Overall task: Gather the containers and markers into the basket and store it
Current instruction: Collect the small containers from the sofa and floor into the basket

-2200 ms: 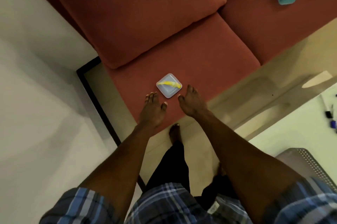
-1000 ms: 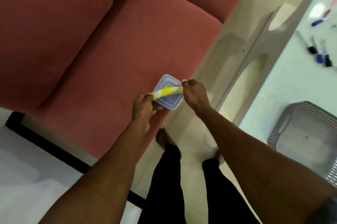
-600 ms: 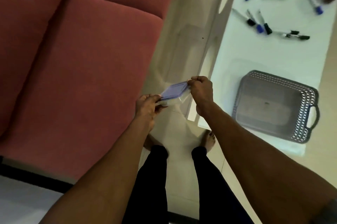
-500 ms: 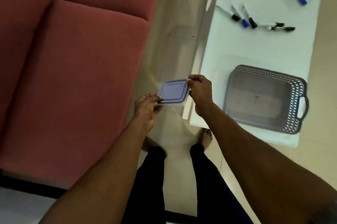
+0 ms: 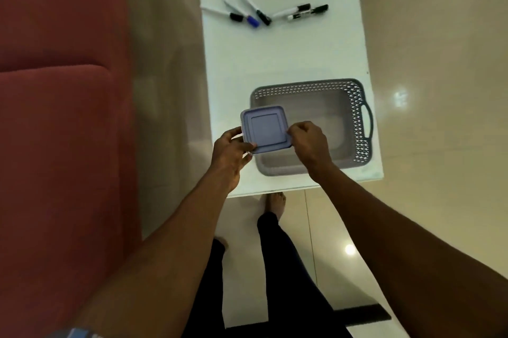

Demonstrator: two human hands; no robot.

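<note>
A small square container with a pale purple lid (image 5: pixel 265 128) is held level between both hands, above the near left corner of the grey perforated basket (image 5: pixel 357 117). My left hand (image 5: pixel 229 157) grips its left edge and my right hand (image 5: pixel 309 139) grips its right edge. The basket stands on a white table (image 5: pixel 283 63) and holds nothing that I can see. Several markers (image 5: pixel 264 14) with blue and black caps lie scattered at the table's far end.
A red sofa (image 5: pixel 60 131) fills the left side, with a strip of glossy beige floor (image 5: pixel 170 90) between it and the table. More floor lies to the right. My legs and bare feet stand at the table's near edge.
I lifted the container off the sofa with both hands, turned right toward the table, and carried it over the basket. The yellow band seen across it earlier is out of sight.
</note>
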